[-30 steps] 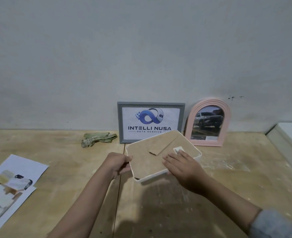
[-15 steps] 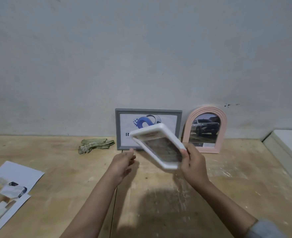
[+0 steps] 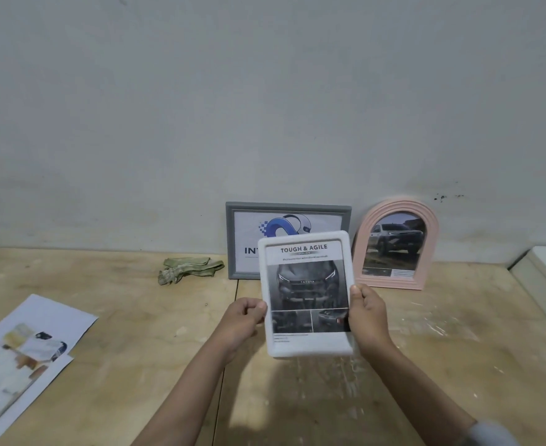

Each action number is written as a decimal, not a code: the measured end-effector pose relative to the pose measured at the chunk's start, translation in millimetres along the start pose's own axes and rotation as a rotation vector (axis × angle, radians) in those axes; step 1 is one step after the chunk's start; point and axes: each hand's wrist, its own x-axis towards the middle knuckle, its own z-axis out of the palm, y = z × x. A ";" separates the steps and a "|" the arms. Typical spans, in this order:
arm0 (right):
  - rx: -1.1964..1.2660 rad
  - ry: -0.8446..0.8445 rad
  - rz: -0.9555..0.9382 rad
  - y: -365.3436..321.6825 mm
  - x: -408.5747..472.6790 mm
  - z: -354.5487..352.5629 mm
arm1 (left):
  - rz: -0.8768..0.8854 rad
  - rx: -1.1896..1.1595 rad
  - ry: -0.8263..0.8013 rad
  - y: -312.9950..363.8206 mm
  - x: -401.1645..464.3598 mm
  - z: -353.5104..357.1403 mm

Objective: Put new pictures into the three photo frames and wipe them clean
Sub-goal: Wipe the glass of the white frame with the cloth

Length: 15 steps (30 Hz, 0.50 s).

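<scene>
I hold a white photo frame (image 3: 305,294) upright above the table, its front facing me with a dark car picture headed "TOUGH & AGILE". My left hand (image 3: 244,323) grips its left edge and my right hand (image 3: 369,315) grips its right edge. Behind it a grey frame (image 3: 242,239) with a blue logo picture leans on the wall, partly hidden. A pink arched frame (image 3: 395,244) with a car picture stands to its right. A crumpled green cloth (image 3: 188,270) lies left of the grey frame.
Printed sheets of paper (image 3: 24,352) lie at the left on the wooden table (image 3: 136,333). A white ledge (image 3: 545,272) runs along the right edge. The grey wall stands close behind the frames.
The white frame lay face down under both hands. My right hand lifted and turned it over, and now both hands hold it upright with its picture facing me.
</scene>
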 end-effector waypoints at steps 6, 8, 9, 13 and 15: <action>0.056 -0.071 0.082 10.1 3.4 -2.3 | 0.008 -0.011 -0.012 -8.6 -5.5 -4.8; 0.098 -0.092 0.113 12.0 6.3 -4.3 | 0.022 -0.021 -0.020 -8.4 -10.5 -4.9; 0.139 -0.110 0.135 12.3 6.6 -5.3 | 0.024 -0.028 -0.036 -7.7 -13.6 -4.5; 0.246 -0.197 0.183 16.5 7.9 -10.8 | 0.008 -0.052 -0.134 -12.1 -30.3 3.1; 0.206 -0.229 0.183 25.1 11.6 -13.5 | 0.009 -0.031 -0.110 -14.5 -37.7 6.8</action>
